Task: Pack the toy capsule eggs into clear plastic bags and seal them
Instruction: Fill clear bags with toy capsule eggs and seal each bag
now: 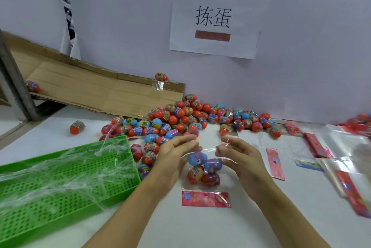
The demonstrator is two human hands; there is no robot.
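Observation:
A clear plastic bag (206, 184) with a pink printed header (205, 199) lies on the white table in front of me. Inside it are several capsule eggs (202, 167), blue, purple and red. My left hand (176, 153) pinches the bag's open top edge on the left. My right hand (239, 155) pinches the same edge on the right. Both hands' fingertips are blurred. Behind the hands, a large pile of loose capsule eggs (186, 117) spreads along the wall.
A green perforated tray (66, 175) covered in crumpled clear film sits at the left. Flattened cardboard (96, 89) leans at the back left. Several unfilled bags with pink headers (319, 145) lie at the right. A single egg (77, 127) lies apart at the left.

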